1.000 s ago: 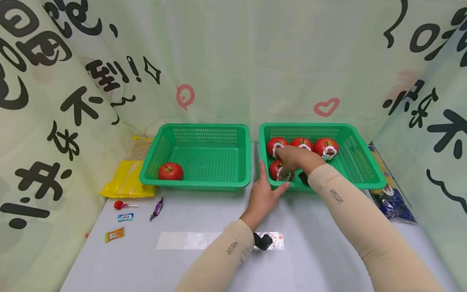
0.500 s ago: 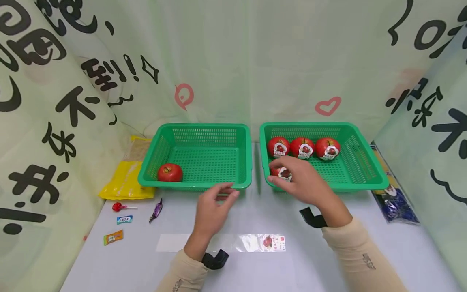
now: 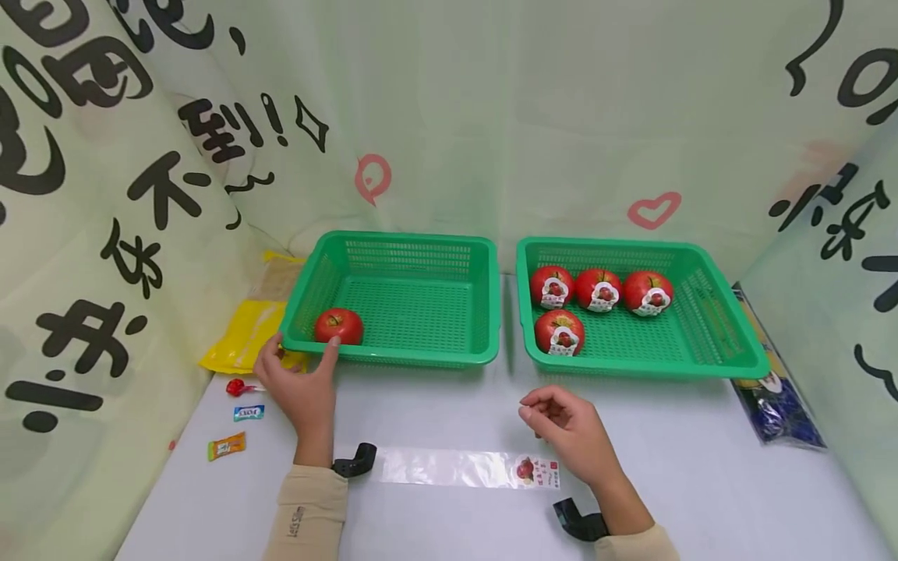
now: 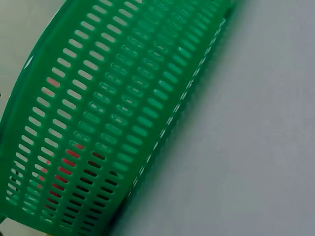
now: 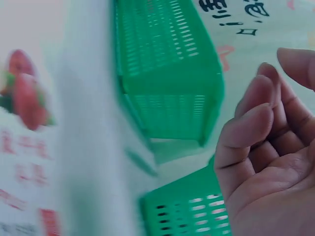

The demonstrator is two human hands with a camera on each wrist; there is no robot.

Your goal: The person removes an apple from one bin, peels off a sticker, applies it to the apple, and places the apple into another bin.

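My left hand is at the front left corner of the left green basket, fingers and thumb spread apart at its rim. The thumb tip overlaps the rim just below a red apple without a visible sticker. Only the basket's slotted wall shows in the left wrist view, with red behind some slots. My right hand hovers in front of the right green basket, loosely curled and holding nothing. That basket holds several red apples with white stickers.
A clear plastic strip with a fruit-printed end lies between the arms. At left are a yellow bag, a red lollipop, a blue-wrapped candy and an orange-wrapped candy. A dark blue package lies at far right.
My left hand has moved from the right basket's corner across to the left basket's corner. My right hand has withdrawn from the stickered apples toward me, leaving them in the basket.
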